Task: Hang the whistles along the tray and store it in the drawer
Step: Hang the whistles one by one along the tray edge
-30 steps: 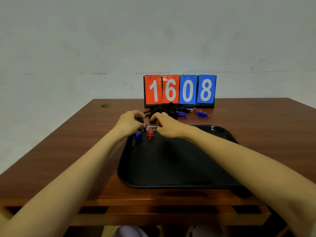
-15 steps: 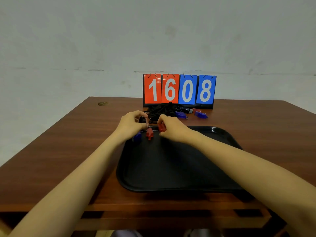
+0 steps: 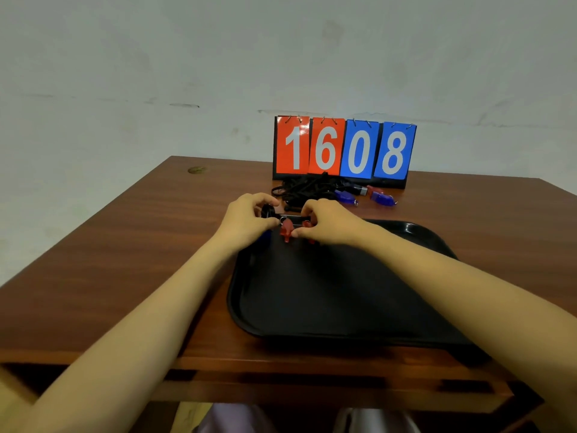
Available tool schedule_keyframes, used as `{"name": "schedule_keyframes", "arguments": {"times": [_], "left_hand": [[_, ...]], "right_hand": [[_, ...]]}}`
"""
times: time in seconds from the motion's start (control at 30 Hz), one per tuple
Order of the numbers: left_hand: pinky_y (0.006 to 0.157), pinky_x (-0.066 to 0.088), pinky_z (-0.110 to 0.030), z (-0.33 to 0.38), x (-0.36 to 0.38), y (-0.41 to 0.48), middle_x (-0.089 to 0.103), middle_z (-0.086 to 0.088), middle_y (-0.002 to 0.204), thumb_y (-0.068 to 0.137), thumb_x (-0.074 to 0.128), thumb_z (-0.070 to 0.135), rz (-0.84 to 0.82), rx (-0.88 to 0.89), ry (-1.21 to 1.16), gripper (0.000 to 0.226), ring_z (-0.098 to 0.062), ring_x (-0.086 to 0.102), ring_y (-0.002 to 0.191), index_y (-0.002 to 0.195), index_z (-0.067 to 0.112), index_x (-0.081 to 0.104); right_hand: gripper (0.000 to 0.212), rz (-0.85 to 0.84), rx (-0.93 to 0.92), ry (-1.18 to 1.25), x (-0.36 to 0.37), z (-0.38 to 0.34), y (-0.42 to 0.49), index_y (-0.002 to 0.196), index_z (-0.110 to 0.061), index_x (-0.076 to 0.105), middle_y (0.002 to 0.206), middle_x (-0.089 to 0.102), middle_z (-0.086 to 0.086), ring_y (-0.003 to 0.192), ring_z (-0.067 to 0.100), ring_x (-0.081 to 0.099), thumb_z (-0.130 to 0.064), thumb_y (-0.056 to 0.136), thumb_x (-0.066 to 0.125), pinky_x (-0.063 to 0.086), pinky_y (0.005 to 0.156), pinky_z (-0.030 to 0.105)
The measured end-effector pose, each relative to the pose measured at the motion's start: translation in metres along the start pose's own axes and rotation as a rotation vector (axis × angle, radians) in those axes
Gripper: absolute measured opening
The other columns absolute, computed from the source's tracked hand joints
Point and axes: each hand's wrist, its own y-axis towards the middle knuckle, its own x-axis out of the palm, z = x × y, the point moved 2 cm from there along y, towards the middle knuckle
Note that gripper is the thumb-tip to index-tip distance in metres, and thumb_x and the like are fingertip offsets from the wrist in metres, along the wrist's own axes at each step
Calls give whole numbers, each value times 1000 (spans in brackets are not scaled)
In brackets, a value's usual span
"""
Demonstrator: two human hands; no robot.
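Note:
A black tray (image 3: 337, 295) lies on the wooden table. Along its far left rim hang a blue whistle (image 3: 265, 235), mostly hidden by my left hand, and a red whistle (image 3: 286, 230). My left hand (image 3: 249, 218) pinches a black round piece at the rim. My right hand (image 3: 324, 221) pinches a second red whistle (image 3: 307, 225) at the rim, right of the first. Behind the tray, two more blue whistles (image 3: 346, 196) (image 3: 383, 198) lie beside a tangle of black cords (image 3: 307, 187).
A flip scoreboard (image 3: 343, 150) reading 1608 stands at the table's back edge against the wall. An open drawer slot (image 3: 281, 379) runs under the table's front edge. Bare wood stretches left of the tray.
My right hand has brought the second red whistle to the tray's rim beside the first. My left hand stays pinching at the rim. The camera has tilted slightly.

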Motion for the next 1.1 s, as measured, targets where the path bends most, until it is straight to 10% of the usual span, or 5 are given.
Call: {"name": "schedule_keyframes", "arguments": {"times": [1.1], "left_hand": [[78,38,-24,12,11,-11,59,-3,112,81,70,17,-27,-9,20,34,-14,54,91,113,24,62]], "right_hand": [[35,4,-167,-136,4,6,-18,129,-17,52,126,53,6,113,21,54,-16,95,50,47,96,34]]}}
